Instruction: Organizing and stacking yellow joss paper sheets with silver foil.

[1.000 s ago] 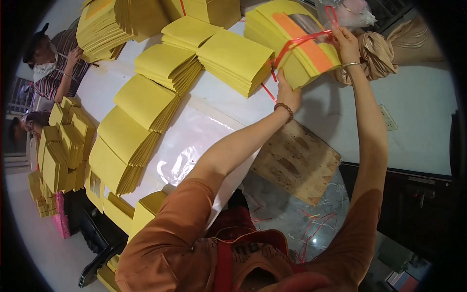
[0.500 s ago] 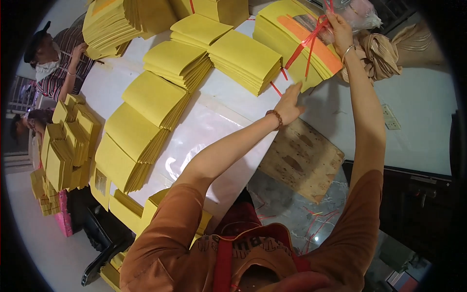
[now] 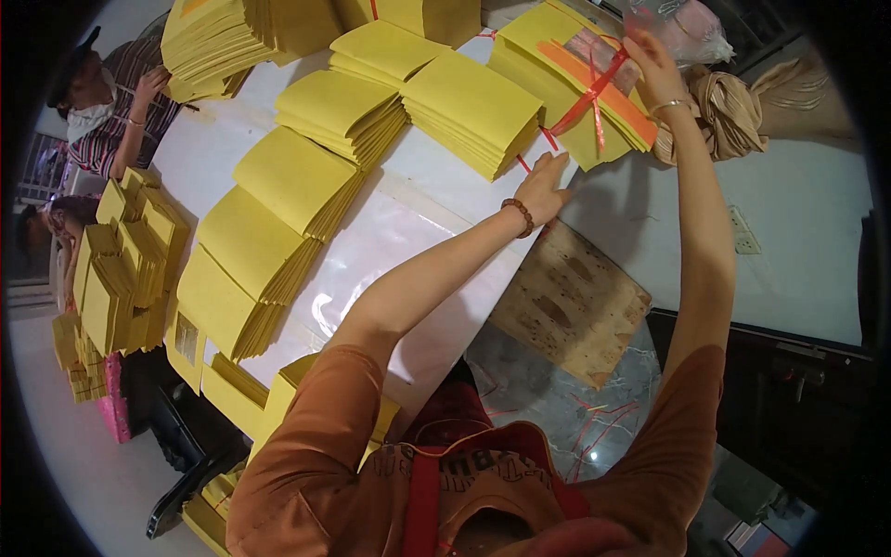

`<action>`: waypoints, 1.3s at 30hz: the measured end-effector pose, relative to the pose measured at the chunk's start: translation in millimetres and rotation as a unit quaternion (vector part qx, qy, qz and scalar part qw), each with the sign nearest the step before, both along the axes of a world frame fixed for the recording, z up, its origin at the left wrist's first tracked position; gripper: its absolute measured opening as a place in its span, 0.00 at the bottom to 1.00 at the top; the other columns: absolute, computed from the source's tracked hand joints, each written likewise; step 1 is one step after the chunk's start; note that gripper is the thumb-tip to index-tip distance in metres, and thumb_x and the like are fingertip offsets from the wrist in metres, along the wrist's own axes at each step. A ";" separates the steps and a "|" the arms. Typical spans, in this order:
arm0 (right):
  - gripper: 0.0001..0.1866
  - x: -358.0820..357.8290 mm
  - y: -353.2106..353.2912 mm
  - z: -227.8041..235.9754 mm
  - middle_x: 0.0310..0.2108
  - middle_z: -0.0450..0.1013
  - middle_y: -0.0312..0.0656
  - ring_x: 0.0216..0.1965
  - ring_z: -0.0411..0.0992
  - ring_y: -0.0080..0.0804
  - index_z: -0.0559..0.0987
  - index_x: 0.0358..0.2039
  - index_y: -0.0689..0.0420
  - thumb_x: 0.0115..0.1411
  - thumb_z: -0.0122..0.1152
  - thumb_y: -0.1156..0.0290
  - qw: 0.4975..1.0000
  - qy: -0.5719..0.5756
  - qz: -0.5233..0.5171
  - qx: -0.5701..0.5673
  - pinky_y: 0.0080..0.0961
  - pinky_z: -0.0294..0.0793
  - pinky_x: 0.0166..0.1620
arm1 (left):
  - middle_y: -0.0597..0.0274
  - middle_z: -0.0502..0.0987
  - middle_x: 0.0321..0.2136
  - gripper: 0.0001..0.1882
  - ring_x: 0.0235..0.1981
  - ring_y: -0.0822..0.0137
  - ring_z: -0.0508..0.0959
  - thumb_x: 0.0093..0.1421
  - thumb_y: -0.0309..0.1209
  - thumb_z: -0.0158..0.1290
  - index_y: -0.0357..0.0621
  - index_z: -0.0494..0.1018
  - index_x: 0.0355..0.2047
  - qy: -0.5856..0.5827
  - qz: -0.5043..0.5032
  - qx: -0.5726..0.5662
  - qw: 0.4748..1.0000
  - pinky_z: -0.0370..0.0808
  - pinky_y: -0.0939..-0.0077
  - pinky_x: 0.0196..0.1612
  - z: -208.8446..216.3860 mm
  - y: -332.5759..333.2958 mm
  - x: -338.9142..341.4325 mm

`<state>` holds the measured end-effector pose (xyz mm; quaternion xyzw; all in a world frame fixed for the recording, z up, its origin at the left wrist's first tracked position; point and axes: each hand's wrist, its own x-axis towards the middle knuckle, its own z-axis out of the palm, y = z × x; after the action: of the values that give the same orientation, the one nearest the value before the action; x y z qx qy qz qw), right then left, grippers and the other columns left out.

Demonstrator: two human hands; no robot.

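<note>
A bundle of folded yellow paper sheets [image 3: 520, 67] with an orange strip on top lies at the far right of the table. Red plastic ribbon [image 3: 588, 97] crosses it, and its loose ends hang over the near side. My right hand [image 3: 655, 72] is at the bundle's far right end, fingers bent against it near the ribbon. Below the bundle, my left hand [image 3: 542, 193] hovers at the table's right edge with its fingers stretched out, holding nothing. A short piece of red ribbon shows on the table close to its fingertips.
Stacks of folded yellow paper [image 3: 295, 176] run in a curve along the white table [image 3: 408, 218]. A wooden board [image 3: 571, 302] is below the table's right edge. Another person [image 3: 116, 107] works at the far left. A clear plastic bag [image 3: 682, 32] lies beyond my right hand.
My right hand has come down from the raised ribbon ends onto the bundle's end. The ribbon now lies lower across the bundle. My left hand has shifted slightly left and nearer.
</note>
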<state>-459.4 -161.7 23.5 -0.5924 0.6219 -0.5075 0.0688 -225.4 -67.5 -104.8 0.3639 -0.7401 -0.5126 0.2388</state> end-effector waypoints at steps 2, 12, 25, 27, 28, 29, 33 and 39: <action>0.18 17.9 26.7 14.1 0.37 0.70 0.40 0.36 0.67 0.28 0.74 0.41 0.59 0.55 0.57 0.60 0.980 0.166 -0.104 -0.045 0.20 0.65 0.40 | 0.49 0.59 0.53 0.30 0.44 0.60 0.70 0.51 0.27 0.52 0.41 0.57 0.55 0.026 0.005 -0.028 0.999 0.68 0.71 0.46 12.0 6.8 16.0; 0.24 173.9 119.7 -86.0 0.55 0.58 0.43 0.55 0.57 0.37 0.61 0.54 0.60 0.61 0.44 0.59 0.928 -0.351 0.064 0.109 0.31 0.51 0.58 | 0.61 0.70 0.38 0.21 0.35 0.70 0.70 0.58 0.39 0.46 0.44 0.62 0.50 0.164 0.250 0.210 0.931 0.67 0.79 0.38 29.2 13.8 121.5; 0.24 185.0 40.8 -95.5 0.51 0.64 0.35 0.52 0.60 0.30 0.65 0.53 0.51 0.57 0.52 0.57 0.782 -0.599 0.004 0.172 0.33 0.57 0.53 | 0.36 0.48 0.58 0.46 0.56 0.42 0.57 0.56 0.58 0.38 0.41 0.32 0.62 0.182 0.431 0.188 0.863 0.54 0.60 0.58 17.7 -74.7 72.3; 0.24 176.9 35.8 -103.9 0.51 0.64 0.35 0.51 0.61 0.30 0.63 0.53 0.52 0.57 0.52 0.59 0.775 -0.600 -0.018 0.197 0.33 0.61 0.51 | 0.34 0.49 0.57 0.43 0.56 0.38 0.55 0.56 0.61 0.28 0.48 0.31 0.62 0.120 0.424 0.222 0.870 0.53 0.58 0.59 26.3 -66.8 60.6; 0.24 169.6 34.4 -109.6 0.51 0.64 0.36 0.50 0.62 0.31 0.64 0.53 0.52 0.57 0.52 0.60 0.766 -0.615 -0.009 0.189 0.33 0.62 0.51 | 0.34 0.49 0.57 0.43 0.56 0.38 0.55 0.56 0.61 0.28 0.48 0.31 0.62 0.121 0.424 0.223 0.869 0.53 0.58 0.59 30.4 -64.1 55.7; 0.23 163.7 32.9 -116.1 0.50 0.64 0.36 0.50 0.63 0.31 0.64 0.53 0.53 0.57 0.52 0.61 0.756 -0.629 -0.001 0.179 0.33 0.62 0.50 | 0.35 0.48 0.58 0.43 0.57 0.38 0.55 0.57 0.60 0.29 0.48 0.31 0.62 0.114 0.422 0.225 0.871 0.53 0.58 0.59 34.4 -61.3 51.0; 0.23 177.7 30.9 -106.0 0.50 0.64 0.37 0.49 0.64 0.32 0.64 0.52 0.54 0.57 0.52 0.60 0.753 -0.635 -0.010 0.175 0.31 0.63 0.50 | 0.37 0.46 0.59 0.43 0.57 0.41 0.55 0.56 0.58 0.33 0.47 0.32 0.62 0.109 0.437 0.229 0.863 0.53 0.58 0.59 34.0 -63.5 55.7; 0.28 189.0 45.3 -99.3 0.51 0.63 0.37 0.51 0.62 0.31 0.61 0.54 0.56 0.56 0.55 0.61 0.758 -0.641 0.045 0.109 0.30 0.61 0.52 | 0.41 0.45 0.60 0.47 0.57 0.44 0.56 0.54 0.52 0.44 0.43 0.32 0.62 0.140 0.417 0.245 0.864 0.53 0.61 0.59 41.0 -57.5 60.9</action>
<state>-270.4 -116.3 -75.8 -0.1444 0.4560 -0.6938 0.5384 -164.6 -125.0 -63.8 0.6103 -0.3285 -0.5754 0.4343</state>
